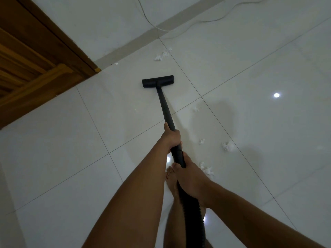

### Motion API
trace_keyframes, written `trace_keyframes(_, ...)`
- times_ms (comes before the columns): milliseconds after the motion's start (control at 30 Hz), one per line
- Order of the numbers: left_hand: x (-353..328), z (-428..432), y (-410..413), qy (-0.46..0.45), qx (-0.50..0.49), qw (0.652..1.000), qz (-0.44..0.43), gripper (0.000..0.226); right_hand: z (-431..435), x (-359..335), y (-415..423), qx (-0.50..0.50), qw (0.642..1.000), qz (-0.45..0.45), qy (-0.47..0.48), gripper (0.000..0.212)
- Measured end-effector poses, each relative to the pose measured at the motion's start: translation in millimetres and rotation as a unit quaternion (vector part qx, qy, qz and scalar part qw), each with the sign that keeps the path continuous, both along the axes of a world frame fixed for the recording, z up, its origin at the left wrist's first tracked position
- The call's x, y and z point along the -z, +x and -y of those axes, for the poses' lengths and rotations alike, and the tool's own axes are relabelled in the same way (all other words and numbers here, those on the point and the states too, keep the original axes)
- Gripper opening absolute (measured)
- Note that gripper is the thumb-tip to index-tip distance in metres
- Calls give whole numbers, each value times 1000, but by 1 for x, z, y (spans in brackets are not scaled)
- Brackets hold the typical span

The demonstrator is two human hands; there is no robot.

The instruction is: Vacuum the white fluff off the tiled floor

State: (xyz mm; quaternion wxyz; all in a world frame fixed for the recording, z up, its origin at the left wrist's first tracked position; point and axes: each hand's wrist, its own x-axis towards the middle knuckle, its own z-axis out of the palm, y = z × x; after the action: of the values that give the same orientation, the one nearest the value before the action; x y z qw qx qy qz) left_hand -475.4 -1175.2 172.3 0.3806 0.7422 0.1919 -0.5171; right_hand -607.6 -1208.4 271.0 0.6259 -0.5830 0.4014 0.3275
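A black vacuum wand [165,108] runs from my hands down to its flat floor head [157,81], which rests on the white tiled floor [71,140]. My left hand [171,137] grips the wand higher up the tube. My right hand [190,176] grips it lower, where the ribbed hose [193,212] begins. White fluff lies in clumps: one beyond the head near the wall [163,54], small bits right of the wand [196,108], [201,141], a bigger tuft [227,146], and one beside my right hand [206,169].
A wooden door and frame [35,59] fill the upper left. A thin white cable [161,29] trails along the wall base at the top. My bare foot [172,179] stands under the hose. Ceiling lights reflect on the tiles.
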Motion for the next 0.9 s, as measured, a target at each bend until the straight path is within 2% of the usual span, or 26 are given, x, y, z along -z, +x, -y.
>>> trace_keyframes(467, -21, -40, -133, 2, 6, 1000, -21, 73, -41, -24, -129, 53, 996, -36, 62, 49)
trace_keyframes(700, -14, -73, -184, 4, 0, 1000, -23, 73, -73, -16, -179, 61, 994, -69, 58, 55)
trace_keyframes(900, -22, -112, -237, -12, -8, 999, -37, 73, -115, -23, -232, 86, 991, -77, 65, 49)
